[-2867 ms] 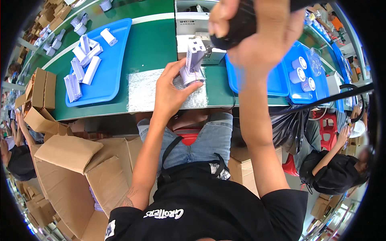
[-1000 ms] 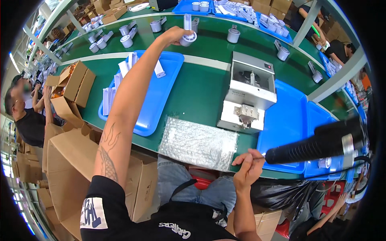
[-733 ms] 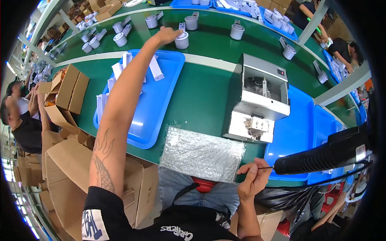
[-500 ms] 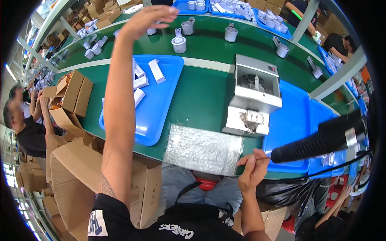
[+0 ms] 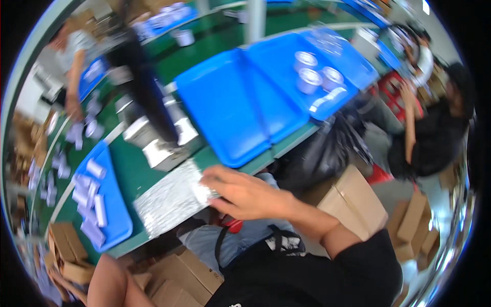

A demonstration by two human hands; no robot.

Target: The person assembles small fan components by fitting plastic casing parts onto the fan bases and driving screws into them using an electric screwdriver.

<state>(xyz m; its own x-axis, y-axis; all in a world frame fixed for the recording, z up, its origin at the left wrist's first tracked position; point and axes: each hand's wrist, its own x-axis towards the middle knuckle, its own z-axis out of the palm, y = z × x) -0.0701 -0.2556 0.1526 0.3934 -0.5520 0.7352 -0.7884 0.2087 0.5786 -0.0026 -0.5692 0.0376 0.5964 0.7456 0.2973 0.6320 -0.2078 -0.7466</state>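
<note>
My right hand [image 5: 248,195] is over the right end of a silver, crinkled foil-like mat [image 5: 166,202] at the table's near edge. Its fingers are curved and the thumb sits lower, but motion smears the tips, so I cannot tell whether they hold anything. At the lower left a bent part of my left arm [image 5: 110,281] shows; the hand itself is out of view. Beyond the mat stands a metal fixture [image 5: 166,156]. A black powered screwdriver [image 5: 146,97] hangs in front of it, blurred, its lower end over the fixture.
A left blue tray [image 5: 116,217] holds several white elongated parts [image 5: 100,211]. Right of the fixture lie a blue tray [image 5: 220,102] and another blue tray [image 5: 279,66] with white round cups [image 5: 309,81]. Black plastic sheeting [image 5: 327,148] hangs below. Cardboard boxes [image 5: 350,204] and co-workers [image 5: 432,123] surround the table.
The view has swung to the right. My left arm has drawn back from its far reach. My right hand has left the screwdriver's tip and moved over the mat.
</note>
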